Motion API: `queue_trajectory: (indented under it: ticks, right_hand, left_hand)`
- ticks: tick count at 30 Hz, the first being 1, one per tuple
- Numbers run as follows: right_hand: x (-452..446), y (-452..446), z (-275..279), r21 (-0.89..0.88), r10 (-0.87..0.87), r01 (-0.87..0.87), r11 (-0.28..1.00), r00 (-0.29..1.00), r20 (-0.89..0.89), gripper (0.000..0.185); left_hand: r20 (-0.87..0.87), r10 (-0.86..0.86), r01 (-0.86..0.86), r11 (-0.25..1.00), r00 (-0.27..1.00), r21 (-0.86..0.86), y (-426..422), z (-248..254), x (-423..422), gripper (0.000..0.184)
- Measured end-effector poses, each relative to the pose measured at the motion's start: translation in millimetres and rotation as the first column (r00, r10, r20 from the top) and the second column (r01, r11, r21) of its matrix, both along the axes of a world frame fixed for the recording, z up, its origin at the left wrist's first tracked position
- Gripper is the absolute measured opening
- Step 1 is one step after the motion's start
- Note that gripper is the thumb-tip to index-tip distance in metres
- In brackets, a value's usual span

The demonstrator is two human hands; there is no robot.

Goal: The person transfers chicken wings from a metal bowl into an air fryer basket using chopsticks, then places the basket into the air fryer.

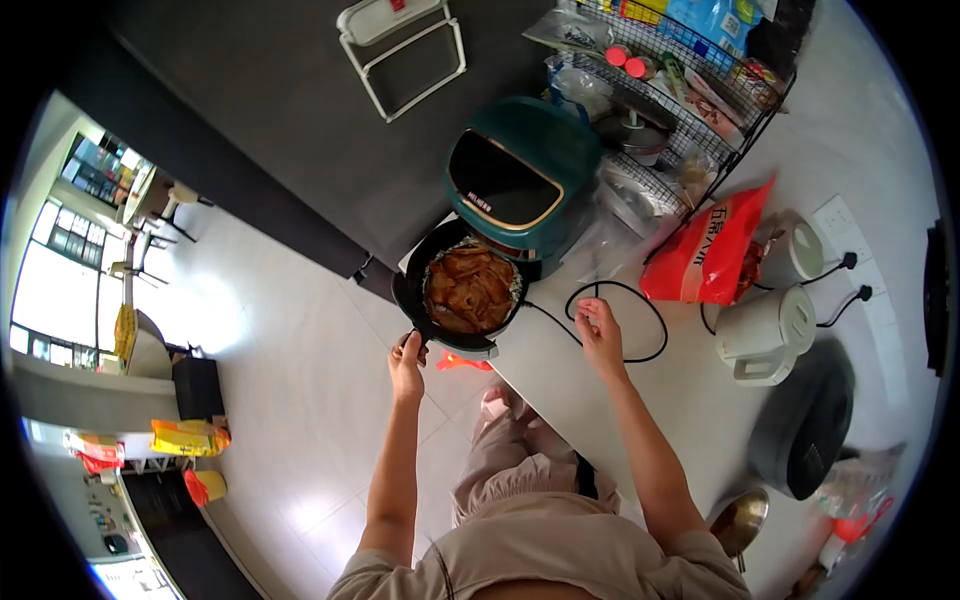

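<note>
My left hand (pixel 407 364) is wrapped round the handle of a black air fryer basket (pixel 405 290). Sliced, reddish-brown seasoned meat (pixel 470 288) lies in the basket on crumpled foil. Behind the basket stands the dark green air fryer (pixel 530 175), its dark front panel facing up. Over the counter, to the right of the basket, my right hand (pixel 600 330) hovers with loosely curled fingers and nothing visible in them. Closest to it is a looped black power cord (pixel 640 359).
On the white counter (pixel 640 420) are a red food bag (pixel 710 250), a white kettle (pixel 765 335), a dark rounded appliance (pixel 805 420) and a metal pan (pixel 740 520). A packed wire rack (pixel 690 100) stands behind. The counter's edge runs beside my legs.
</note>
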State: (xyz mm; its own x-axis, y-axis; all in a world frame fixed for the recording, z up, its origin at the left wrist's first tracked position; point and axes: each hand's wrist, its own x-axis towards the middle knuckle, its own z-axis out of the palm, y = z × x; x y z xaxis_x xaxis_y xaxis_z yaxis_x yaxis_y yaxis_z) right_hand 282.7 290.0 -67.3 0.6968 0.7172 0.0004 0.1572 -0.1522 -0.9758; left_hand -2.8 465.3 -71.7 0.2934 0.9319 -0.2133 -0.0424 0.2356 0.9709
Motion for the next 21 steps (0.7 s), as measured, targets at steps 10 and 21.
queue_trajectory:
  ticks: [10,21]
  right_hand:
    - [82.7,63.5,-47.2,-0.087,-0.341,0.427,0.900,0.567,-0.750,0.037]
    - [243.2,171.3,-77.3,0.072,-0.158,0.141,0.987,0.837,0.525,0.029]
  left_hand:
    - [0.092,-0.223,0.227,0.974,0.970,-0.028,81.1,-18.2,63.1,0.023]
    - [-0.081,-0.349,0.354,0.934,0.933,0.047,104.9,-16.6,155.2,0.034]
